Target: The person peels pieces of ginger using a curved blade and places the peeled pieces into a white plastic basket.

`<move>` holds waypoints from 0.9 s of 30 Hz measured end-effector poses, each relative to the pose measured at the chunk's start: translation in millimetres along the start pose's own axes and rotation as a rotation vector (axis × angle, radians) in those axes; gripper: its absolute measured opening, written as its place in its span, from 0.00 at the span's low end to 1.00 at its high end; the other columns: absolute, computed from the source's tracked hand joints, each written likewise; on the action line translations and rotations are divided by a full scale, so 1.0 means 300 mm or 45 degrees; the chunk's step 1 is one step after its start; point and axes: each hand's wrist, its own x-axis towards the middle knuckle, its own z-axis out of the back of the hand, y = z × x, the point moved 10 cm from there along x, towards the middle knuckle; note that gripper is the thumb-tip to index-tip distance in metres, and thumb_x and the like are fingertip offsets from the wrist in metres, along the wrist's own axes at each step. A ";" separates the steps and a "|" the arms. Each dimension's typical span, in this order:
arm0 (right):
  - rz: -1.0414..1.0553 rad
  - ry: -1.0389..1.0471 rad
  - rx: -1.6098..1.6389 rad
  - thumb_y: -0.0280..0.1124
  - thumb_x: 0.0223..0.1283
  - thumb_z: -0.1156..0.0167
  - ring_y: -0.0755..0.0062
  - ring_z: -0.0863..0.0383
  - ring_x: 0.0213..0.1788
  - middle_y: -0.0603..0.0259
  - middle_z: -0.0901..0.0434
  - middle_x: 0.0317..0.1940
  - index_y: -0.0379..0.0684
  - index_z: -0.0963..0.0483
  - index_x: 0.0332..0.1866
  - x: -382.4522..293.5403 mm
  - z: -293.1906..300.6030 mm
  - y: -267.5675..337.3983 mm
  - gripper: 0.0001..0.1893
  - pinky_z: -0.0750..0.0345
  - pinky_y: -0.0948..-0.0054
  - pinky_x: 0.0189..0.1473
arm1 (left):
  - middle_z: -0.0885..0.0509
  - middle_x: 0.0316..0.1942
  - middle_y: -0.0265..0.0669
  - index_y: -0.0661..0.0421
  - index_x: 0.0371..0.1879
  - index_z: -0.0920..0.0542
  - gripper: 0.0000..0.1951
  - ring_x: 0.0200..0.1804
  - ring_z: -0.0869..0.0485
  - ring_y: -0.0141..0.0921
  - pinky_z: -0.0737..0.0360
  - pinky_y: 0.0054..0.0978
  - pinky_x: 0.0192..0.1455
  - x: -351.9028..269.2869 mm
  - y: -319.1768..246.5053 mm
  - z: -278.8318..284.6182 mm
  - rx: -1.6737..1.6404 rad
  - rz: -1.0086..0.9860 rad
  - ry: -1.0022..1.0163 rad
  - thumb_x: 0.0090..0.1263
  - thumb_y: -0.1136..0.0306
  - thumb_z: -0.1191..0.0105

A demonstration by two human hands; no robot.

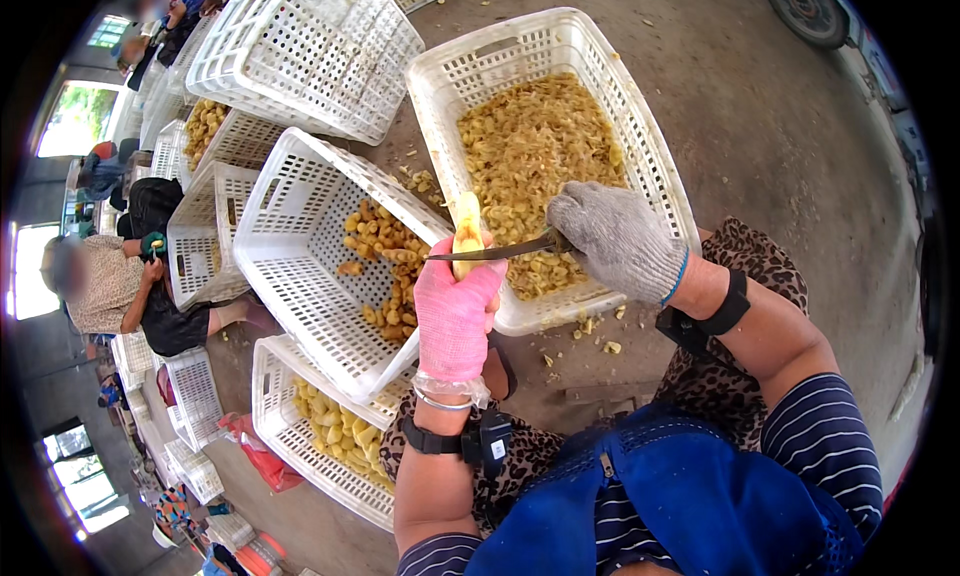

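Observation:
My left hand (455, 317), in a pink glove, grips a pale yellow peeled piece of ginger root (468, 220) that stands upright from the fist. In a grey knit glove, my right hand (619, 235) holds a knife (499, 252) by its handle. The dark blade lies across the lower part of the root, just above my left thumb. Beneath both hands is a white plastic crate (652, 137) heaped with peelings and scraps (540, 133). Left of my left hand, a tilted white crate (289, 223) holds unpeeled brown ginger (386, 238).
A lower white crate (274, 396) contains peeled yellow pieces (330, 418). Stacked crates (315, 51) stand at upper left. A seated co-worker (112, 283) is on the left, near a red plastic bag (262, 456). Scraps lie on the floor (772, 141); a vehicle wheel (806, 10) shows at upper right.

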 end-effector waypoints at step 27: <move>-0.108 0.128 -0.184 0.28 0.58 0.38 0.58 0.18 0.46 0.58 0.24 0.41 0.42 0.25 0.46 0.023 -0.056 -0.004 0.11 0.19 0.60 0.44 | 0.22 0.26 0.22 0.59 0.47 0.15 0.08 0.21 0.31 0.16 0.36 0.17 0.22 0.012 0.040 -0.014 0.030 0.033 -0.086 0.73 0.71 0.38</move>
